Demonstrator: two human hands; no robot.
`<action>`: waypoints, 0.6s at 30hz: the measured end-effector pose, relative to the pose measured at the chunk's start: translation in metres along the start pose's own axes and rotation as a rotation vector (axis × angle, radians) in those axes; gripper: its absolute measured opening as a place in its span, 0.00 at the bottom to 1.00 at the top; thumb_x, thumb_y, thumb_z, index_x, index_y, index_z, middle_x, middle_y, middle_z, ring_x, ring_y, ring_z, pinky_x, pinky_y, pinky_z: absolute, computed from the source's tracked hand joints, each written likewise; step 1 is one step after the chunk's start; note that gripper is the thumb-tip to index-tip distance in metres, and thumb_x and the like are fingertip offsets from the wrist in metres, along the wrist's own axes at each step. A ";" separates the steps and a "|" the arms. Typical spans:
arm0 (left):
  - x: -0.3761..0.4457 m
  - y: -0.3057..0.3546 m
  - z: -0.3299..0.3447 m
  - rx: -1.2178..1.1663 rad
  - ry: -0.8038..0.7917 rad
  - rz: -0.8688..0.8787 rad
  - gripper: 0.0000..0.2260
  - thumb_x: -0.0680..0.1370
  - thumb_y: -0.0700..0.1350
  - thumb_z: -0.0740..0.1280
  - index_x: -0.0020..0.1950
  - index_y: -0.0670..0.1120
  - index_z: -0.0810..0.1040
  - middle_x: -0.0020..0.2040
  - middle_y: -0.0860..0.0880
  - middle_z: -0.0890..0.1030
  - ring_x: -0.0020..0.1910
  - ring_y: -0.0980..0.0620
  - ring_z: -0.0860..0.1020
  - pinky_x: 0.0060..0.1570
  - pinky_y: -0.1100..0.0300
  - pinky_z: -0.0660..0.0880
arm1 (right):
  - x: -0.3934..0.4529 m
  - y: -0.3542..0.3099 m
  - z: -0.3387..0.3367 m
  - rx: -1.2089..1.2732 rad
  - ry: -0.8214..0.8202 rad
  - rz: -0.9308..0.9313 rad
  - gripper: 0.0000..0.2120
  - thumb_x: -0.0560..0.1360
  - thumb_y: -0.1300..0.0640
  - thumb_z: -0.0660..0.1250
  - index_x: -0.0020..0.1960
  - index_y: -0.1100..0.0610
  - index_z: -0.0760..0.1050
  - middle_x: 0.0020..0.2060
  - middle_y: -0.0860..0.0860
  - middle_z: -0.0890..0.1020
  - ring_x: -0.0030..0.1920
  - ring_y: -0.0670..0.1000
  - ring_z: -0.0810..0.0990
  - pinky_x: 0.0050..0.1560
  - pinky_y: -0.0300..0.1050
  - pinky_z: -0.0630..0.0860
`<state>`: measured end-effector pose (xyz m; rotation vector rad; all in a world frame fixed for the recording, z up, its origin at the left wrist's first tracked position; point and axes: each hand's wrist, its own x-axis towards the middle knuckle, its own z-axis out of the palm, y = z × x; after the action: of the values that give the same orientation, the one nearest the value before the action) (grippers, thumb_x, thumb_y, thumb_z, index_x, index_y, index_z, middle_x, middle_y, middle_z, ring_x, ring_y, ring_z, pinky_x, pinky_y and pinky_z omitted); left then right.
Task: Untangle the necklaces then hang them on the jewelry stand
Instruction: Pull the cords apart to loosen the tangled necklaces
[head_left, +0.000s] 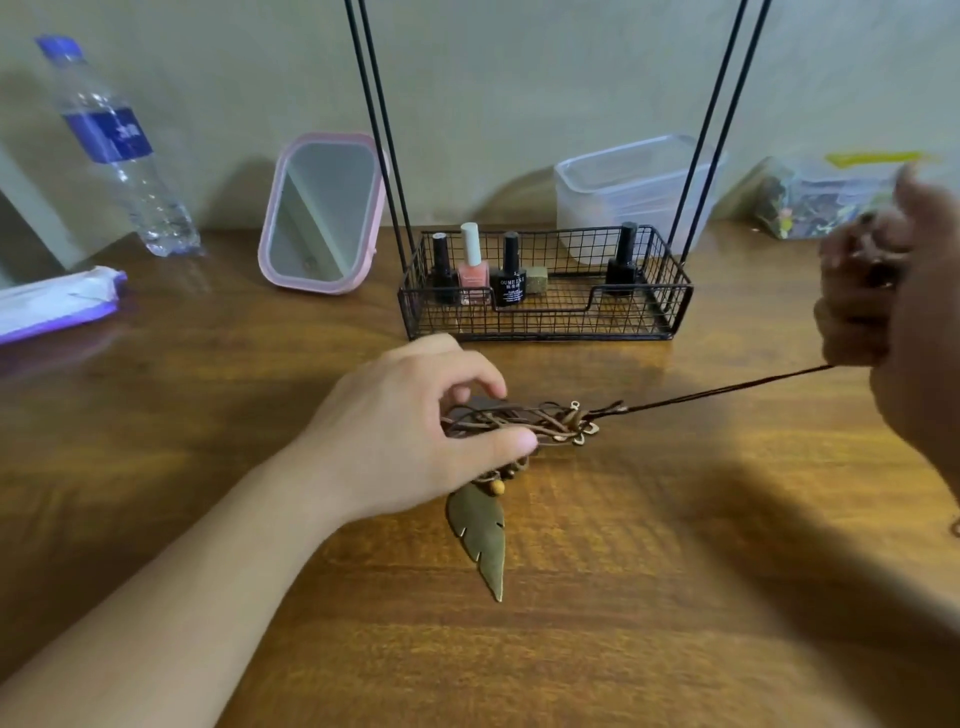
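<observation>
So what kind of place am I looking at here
Probably a dressing table at home: nail polish bottles in a wire basket, a pink mirror, and tangled necklaces on the wooden top.

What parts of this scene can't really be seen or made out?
Head view:
- Top of the jewelry stand: cut off by the upper edge.
- Right hand: motion-blurred, so its hold on the cord is unclear.
- Necklace tangle: partly hidden under the left hand; strand count unreadable.

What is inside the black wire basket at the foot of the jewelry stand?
The wire basket holds three black nail polish bottles, one pink nail polish bottle and a small olive block. The wires partly hide the basket's floor.
</observation>
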<state>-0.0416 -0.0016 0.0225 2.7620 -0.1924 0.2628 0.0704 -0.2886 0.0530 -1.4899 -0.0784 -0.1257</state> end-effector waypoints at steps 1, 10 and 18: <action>0.000 0.002 0.001 0.011 -0.049 0.025 0.23 0.67 0.74 0.60 0.55 0.64 0.76 0.49 0.63 0.73 0.49 0.62 0.73 0.44 0.58 0.74 | -0.003 0.001 0.004 -0.233 0.005 -0.079 0.28 0.73 0.31 0.57 0.29 0.55 0.71 0.17 0.45 0.66 0.18 0.46 0.61 0.25 0.35 0.59; 0.004 -0.006 0.007 -0.010 0.053 0.077 0.07 0.76 0.57 0.62 0.44 0.58 0.77 0.44 0.60 0.78 0.48 0.60 0.74 0.47 0.54 0.76 | -0.024 0.012 0.015 -1.379 -0.623 -0.243 0.15 0.69 0.38 0.70 0.30 0.46 0.78 0.26 0.39 0.79 0.31 0.39 0.77 0.29 0.35 0.71; 0.006 0.000 0.009 -0.306 0.029 0.088 0.07 0.77 0.51 0.63 0.40 0.54 0.77 0.41 0.56 0.77 0.45 0.56 0.76 0.41 0.67 0.70 | -0.044 0.030 0.038 -1.188 -0.636 -0.454 0.19 0.64 0.32 0.65 0.49 0.42 0.77 0.43 0.38 0.76 0.43 0.42 0.76 0.46 0.43 0.76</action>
<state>-0.0344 -0.0056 0.0150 2.4492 -0.3195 0.2718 0.0316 -0.2467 0.0203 -2.6288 -1.0005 -0.0502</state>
